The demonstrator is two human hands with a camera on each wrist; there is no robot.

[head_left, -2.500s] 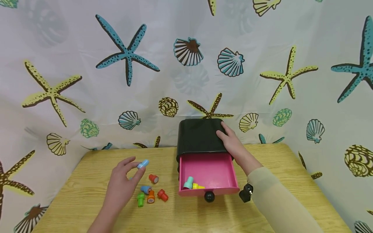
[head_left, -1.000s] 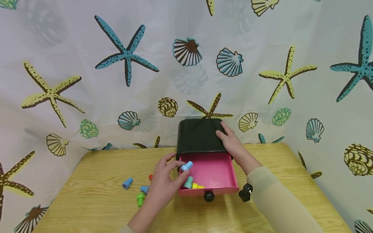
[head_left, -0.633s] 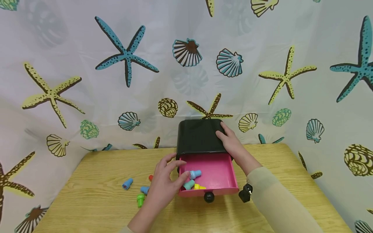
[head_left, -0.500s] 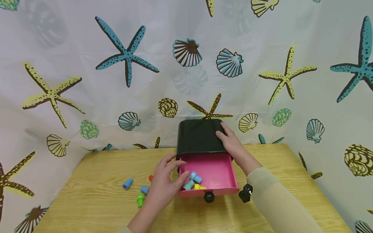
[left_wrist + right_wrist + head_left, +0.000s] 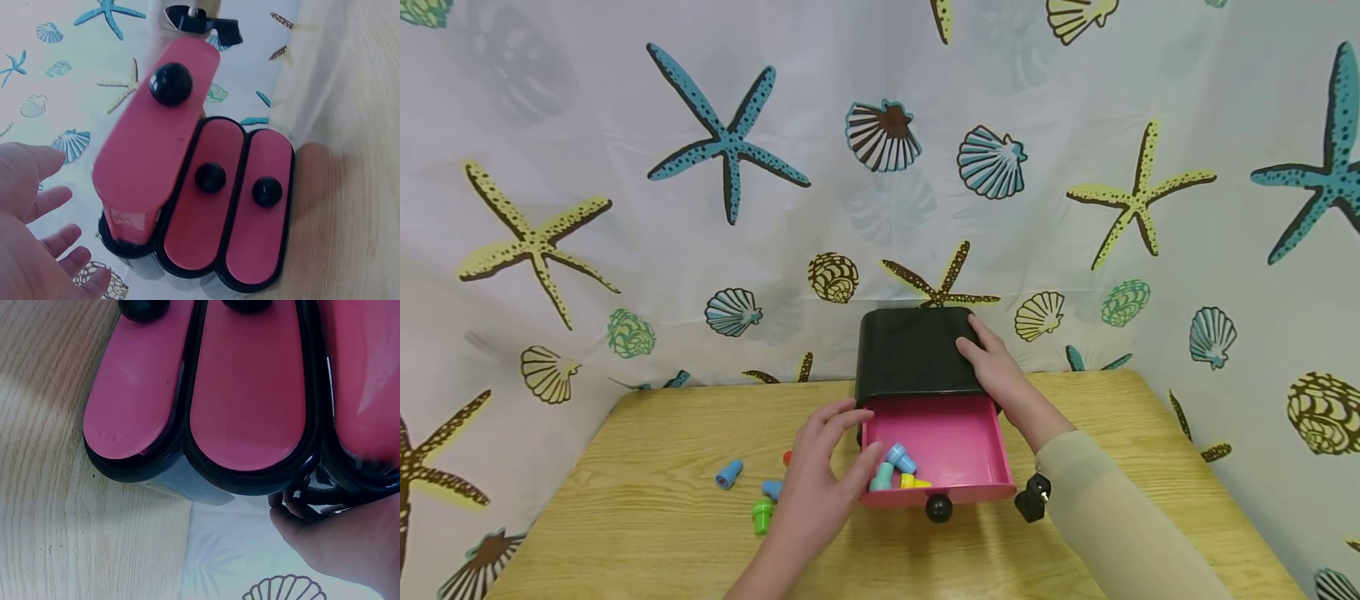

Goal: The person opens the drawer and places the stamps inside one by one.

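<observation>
Head view. The left hand, fingers relaxed and holding nothing, hovers at the left wall of the open pink drawer. Three small stampers lie in the drawer's front left corner, just right of its fingertips; more loose stampers lie on the table to its left. The right hand rests flat on the black cabinet, farther from both groups.

Open pink drawer clear from above; left hand alongside its left wall; stamps scattered left
</observation>
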